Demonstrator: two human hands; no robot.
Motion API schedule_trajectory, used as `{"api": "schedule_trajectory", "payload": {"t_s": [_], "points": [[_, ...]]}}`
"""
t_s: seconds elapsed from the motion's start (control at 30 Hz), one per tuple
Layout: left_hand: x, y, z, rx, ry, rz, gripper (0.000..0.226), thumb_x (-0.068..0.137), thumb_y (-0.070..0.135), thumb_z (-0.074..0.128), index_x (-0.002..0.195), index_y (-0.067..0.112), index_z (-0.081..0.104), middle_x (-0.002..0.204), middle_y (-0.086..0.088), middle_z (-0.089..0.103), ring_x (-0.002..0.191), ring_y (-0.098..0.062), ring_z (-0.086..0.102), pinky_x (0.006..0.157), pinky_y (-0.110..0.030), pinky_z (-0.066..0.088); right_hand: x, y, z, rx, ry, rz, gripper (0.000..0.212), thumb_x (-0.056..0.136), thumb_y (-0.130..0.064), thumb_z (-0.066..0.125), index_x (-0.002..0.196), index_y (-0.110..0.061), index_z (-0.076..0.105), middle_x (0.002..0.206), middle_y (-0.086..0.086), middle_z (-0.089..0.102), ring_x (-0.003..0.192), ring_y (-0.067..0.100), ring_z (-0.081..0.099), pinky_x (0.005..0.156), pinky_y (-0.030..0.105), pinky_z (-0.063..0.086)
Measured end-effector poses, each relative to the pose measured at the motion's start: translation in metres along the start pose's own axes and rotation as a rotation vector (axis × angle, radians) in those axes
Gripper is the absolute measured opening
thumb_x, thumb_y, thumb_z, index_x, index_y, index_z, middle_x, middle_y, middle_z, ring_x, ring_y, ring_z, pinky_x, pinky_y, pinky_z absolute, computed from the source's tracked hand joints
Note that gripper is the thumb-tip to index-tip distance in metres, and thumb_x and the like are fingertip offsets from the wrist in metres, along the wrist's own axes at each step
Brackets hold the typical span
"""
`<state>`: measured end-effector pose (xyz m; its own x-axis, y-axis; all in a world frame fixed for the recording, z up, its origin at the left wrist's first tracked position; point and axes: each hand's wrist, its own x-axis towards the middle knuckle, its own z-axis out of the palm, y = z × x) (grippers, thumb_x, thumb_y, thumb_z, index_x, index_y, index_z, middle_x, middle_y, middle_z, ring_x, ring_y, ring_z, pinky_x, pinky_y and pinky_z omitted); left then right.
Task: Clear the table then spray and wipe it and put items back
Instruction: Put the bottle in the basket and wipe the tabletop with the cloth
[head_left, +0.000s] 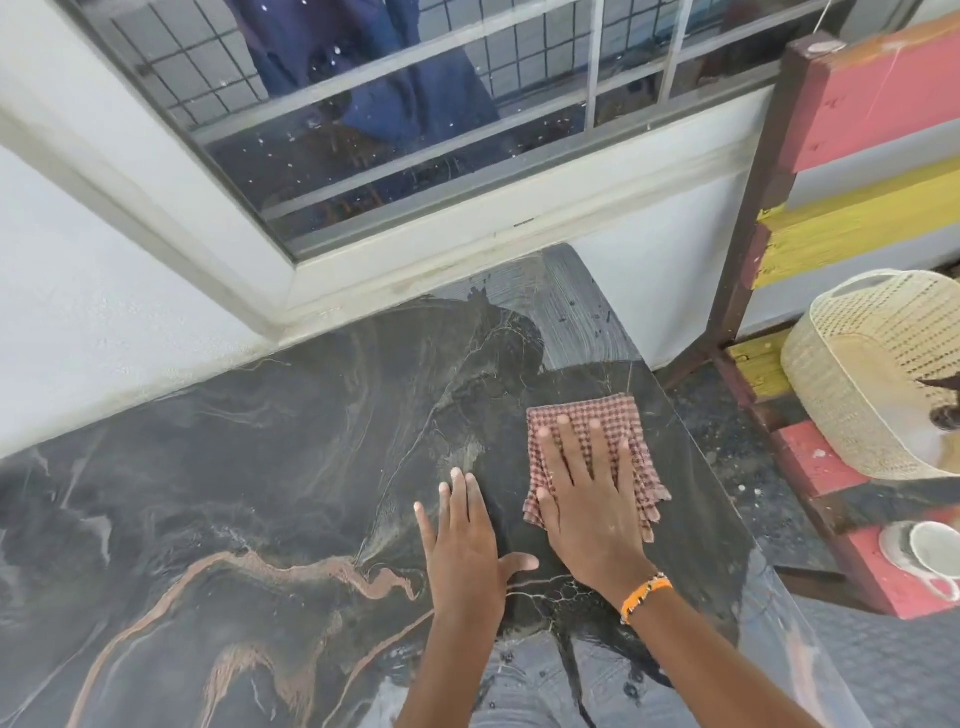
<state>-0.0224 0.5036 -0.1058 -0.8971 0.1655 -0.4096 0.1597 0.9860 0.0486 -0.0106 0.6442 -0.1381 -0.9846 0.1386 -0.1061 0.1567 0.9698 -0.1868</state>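
Observation:
A dark marble-patterned table (260, 493) with tan veins fills the lower view. Wet streaks show at its far right corner and near the front edge. A folded red-and-white checked cloth (613, 415) lies flat near the table's right edge. My right hand (587, 493), with an orange bracelet on the wrist, presses flat on the cloth, fingers spread. My left hand (462, 545) rests flat on the bare tabletop just left of it, fingers apart, holding nothing.
A white wall and a window with a grille (389, 130) stand behind the table. To the right is a red and yellow wooden shelf (841, 218) bearing a woven cream basket (862, 374) and a white cup (935, 551). Dark floor shows between table and shelf.

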Motion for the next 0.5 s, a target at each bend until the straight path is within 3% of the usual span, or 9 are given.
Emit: {"api": "schedule_trajectory", "payload": {"t_s": [0.1,0.23,0.3,0.4,0.5], "points": [[0.001,-0.002,0.0,-0.027,-0.001,-0.026,0.115,0.067,0.078,0.038,0.148,0.012,-0.01,0.159,-0.002,-0.011,0.146,-0.019,-0.009,0.112,-0.048,-0.017,0.047,-0.027,0.004,-0.001,-0.079,-0.278,0.059,0.092,-0.043,0.027,0.148,-0.026,0.018,0.158,0.002,0.019,0.144,0.034,0.015,0.114,0.055,0.004],[0.004,0.001,-0.001,-0.025,0.041,-0.016,0.128,0.047,0.092,-0.011,0.147,0.012,-0.014,0.159,-0.002,-0.011,0.146,-0.018,-0.008,0.105,-0.045,-0.026,0.121,-0.021,-0.002,-0.028,-0.082,-0.422,0.065,0.085,-0.053,0.038,0.145,-0.033,0.024,0.156,-0.004,0.022,0.144,0.032,0.012,0.113,0.058,-0.003],[0.012,0.001,-0.005,-0.021,0.034,-0.004,0.13,0.044,0.09,-0.02,0.146,0.01,-0.016,0.157,-0.005,-0.016,0.145,-0.022,-0.015,0.103,-0.044,-0.028,0.146,-0.002,-0.004,-0.035,-0.069,-0.397,0.065,0.086,-0.055,0.038,0.146,-0.035,0.02,0.157,-0.006,0.019,0.145,0.03,0.008,0.113,0.057,-0.001],[0.035,-0.003,-0.02,0.01,0.059,-0.022,0.124,0.051,0.087,-0.012,0.145,0.006,-0.017,0.157,-0.01,-0.018,0.144,-0.025,-0.017,0.104,-0.044,-0.026,0.166,0.034,-0.009,-0.034,-0.012,-0.214,0.066,0.088,-0.055,0.036,0.147,-0.036,0.014,0.158,-0.008,0.013,0.146,0.028,0.004,0.114,0.055,0.002],[0.053,-0.004,-0.03,0.032,0.022,-0.033,0.113,0.068,0.08,0.017,0.144,0.004,-0.017,0.157,-0.011,-0.018,0.145,-0.025,-0.016,0.11,-0.047,-0.02,0.151,0.071,-0.013,-0.03,0.045,0.008,0.065,0.088,-0.055,0.033,0.147,-0.034,0.016,0.158,-0.006,0.016,0.145,0.029,0.009,0.115,0.054,0.008]]}}
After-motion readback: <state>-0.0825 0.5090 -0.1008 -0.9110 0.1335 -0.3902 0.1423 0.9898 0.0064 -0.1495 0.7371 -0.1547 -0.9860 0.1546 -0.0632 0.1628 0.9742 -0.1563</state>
